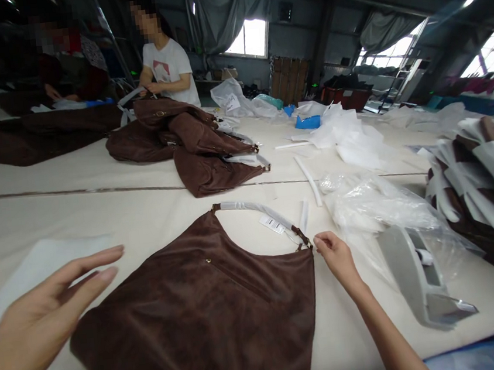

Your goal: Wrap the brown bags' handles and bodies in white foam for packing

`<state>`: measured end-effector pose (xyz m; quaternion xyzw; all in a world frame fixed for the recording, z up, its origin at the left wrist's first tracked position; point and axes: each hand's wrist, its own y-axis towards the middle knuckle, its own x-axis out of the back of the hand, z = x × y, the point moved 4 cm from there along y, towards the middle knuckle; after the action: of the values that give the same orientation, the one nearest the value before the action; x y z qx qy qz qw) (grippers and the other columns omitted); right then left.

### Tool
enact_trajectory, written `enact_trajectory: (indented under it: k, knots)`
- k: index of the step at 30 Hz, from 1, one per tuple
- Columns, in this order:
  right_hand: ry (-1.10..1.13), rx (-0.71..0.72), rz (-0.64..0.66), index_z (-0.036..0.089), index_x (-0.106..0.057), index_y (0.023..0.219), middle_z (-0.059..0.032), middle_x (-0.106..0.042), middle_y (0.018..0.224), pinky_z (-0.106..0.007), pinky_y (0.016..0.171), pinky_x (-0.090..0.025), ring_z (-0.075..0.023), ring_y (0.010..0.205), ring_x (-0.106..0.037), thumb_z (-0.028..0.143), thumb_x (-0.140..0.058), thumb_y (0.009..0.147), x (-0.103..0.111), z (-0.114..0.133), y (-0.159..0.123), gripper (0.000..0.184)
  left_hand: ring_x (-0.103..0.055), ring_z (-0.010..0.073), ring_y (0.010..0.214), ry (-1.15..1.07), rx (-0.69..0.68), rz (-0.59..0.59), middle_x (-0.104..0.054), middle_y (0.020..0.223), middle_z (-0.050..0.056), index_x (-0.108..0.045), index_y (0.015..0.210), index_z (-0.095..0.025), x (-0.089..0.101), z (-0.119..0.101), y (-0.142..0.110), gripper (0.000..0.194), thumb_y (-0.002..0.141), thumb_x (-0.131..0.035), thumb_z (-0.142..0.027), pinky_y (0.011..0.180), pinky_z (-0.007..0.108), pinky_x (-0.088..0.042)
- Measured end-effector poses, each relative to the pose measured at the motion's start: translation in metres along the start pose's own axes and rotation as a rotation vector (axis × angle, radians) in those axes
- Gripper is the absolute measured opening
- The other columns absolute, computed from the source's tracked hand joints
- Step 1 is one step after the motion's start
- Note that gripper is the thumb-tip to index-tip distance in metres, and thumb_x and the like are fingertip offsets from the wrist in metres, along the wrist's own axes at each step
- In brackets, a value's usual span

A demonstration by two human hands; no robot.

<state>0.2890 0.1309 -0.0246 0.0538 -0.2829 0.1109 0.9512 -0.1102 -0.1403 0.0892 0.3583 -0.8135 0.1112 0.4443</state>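
A dark brown leather handbag (207,307) lies flat on the table in front of me, with a short zipped slit on its face. Its shoulder strap (253,206) is wrapped in whitish film and arches away from me. A white tag (272,224) with print hangs inside the strap's loop. My left hand (57,311) hovers at the bag's left edge, fingers stretched out and holding nothing. By the metal fitting at the bag's upper right corner is my right hand (336,255), its fingers curled closed; whether anything is pinched in them is hidden.
A tape dispenser (416,279) and crumpled clear plastic (377,204) lie to the right, near stacked wrapped brown bags (488,171). More brown handbags (180,136) are piled across the table, where a co-worker (168,64) stands. White sheet (35,272) lies left.
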Motion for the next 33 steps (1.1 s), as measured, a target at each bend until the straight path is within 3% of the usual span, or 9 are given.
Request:
enact_trajectory:
  k: [2,6,8,11,16,22,26,29,33]
  knots:
    - [-0.080,-0.010,0.019,0.018,-0.066,0.091,-0.0080,-0.069,0.085,-0.033,0.076,-0.048,-0.0226,0.081,-0.064,0.050,-0.053,0.082,-0.011,-0.005,0.021,0.035,-0.060,0.0153,0.110,-0.144,-0.059,0.127,-0.067,0.119,-0.015,-0.063,0.115,-0.028,-0.018,-0.037,0.009,0.047,0.084,-0.049,-0.060,0.103,0.036,-0.041]
    - [-0.202,-0.016,0.043,0.021,-0.065,0.080,-0.0034,-0.066,0.080,-0.030,0.070,-0.042,-0.0218,0.078,-0.062,0.044,-0.064,0.075,-0.028,-0.002,0.038,0.024,-0.063,0.0202,0.105,-0.155,-0.423,0.420,-0.070,0.113,0.001,-0.068,0.104,-0.020,-0.074,-0.123,0.016,0.039,0.086,-0.050,-0.050,0.100,0.031,-0.045]
    - [-0.236,-0.001,0.024,0.022,-0.062,0.078,-0.0015,-0.064,0.076,-0.029,0.067,-0.039,-0.0209,0.076,-0.060,0.040,-0.060,0.079,-0.033,-0.002,0.037,0.018,-0.065,0.0215,0.100,-0.044,-0.556,0.527,-0.070,0.110,0.005,-0.068,0.104,-0.020,-0.106,-0.152,0.017,0.032,0.089,-0.048,-0.040,0.094,0.031,-0.048]
    - [-0.246,0.037,-0.048,0.023,-0.059,0.079,-0.0023,-0.063,0.077,-0.030,0.066,-0.038,-0.0211,0.075,-0.059,0.037,-0.047,0.086,-0.037,-0.007,0.032,0.020,-0.065,0.0233,0.100,0.120,-0.728,0.605,-0.070,0.108,0.007,-0.067,0.104,-0.020,-0.155,-0.179,0.018,0.025,0.090,-0.047,-0.028,0.091,0.032,-0.049]
    - [-0.183,0.142,-0.201,0.022,-0.055,0.086,-0.0051,-0.062,0.084,-0.032,0.069,-0.042,-0.0216,0.076,-0.059,0.045,-0.036,0.092,-0.039,-0.015,0.024,0.031,-0.065,0.0236,0.102,0.225,-0.967,0.617,-0.070,0.107,0.009,-0.067,0.103,-0.019,-0.229,-0.203,0.018,0.029,0.094,-0.040,-0.018,0.089,0.032,-0.049]
    - [-0.091,0.334,-0.327,0.021,-0.054,0.087,-0.0035,-0.057,0.080,-0.030,0.070,-0.044,-0.0189,0.074,-0.058,0.046,-0.032,0.098,-0.041,-0.013,0.022,0.035,-0.048,0.0250,0.131,0.260,-1.095,0.574,-0.052,0.143,0.010,-0.053,0.133,-0.019,-0.292,-0.221,0.035,0.038,0.097,-0.040,-0.019,0.111,0.038,-0.038]
    - [-0.077,0.432,-0.383,0.020,-0.057,0.089,-0.0028,-0.055,0.077,-0.029,0.068,-0.044,-0.0179,0.071,-0.056,0.042,-0.034,0.100,-0.041,-0.009,0.022,0.034,-0.038,0.0287,0.140,0.308,-1.199,0.560,-0.037,0.155,0.008,-0.050,0.139,-0.025,-0.317,-0.229,0.049,0.042,0.099,-0.039,-0.019,0.115,0.044,-0.033]
    - [-0.095,0.530,-0.402,0.018,-0.059,0.097,-0.0033,-0.056,0.079,-0.028,0.068,-0.044,-0.0167,0.072,-0.056,0.035,-0.035,0.102,-0.039,-0.004,0.020,0.029,-0.039,0.0277,0.140,0.323,-1.290,0.569,-0.040,0.154,0.005,-0.056,0.132,-0.028,-0.330,-0.237,0.052,0.041,0.095,-0.045,-0.015,0.115,0.047,-0.034]
    - [-0.126,0.547,-0.424,0.018,-0.060,0.097,-0.0033,-0.057,0.079,-0.027,0.067,-0.043,-0.0165,0.072,-0.056,0.034,-0.037,0.102,-0.033,0.000,0.016,0.028,-0.035,0.0259,0.142,0.326,-1.343,0.553,-0.045,0.150,0.009,-0.061,0.123,-0.020,-0.333,-0.241,0.052,0.034,0.093,-0.047,-0.010,0.119,0.049,-0.026]
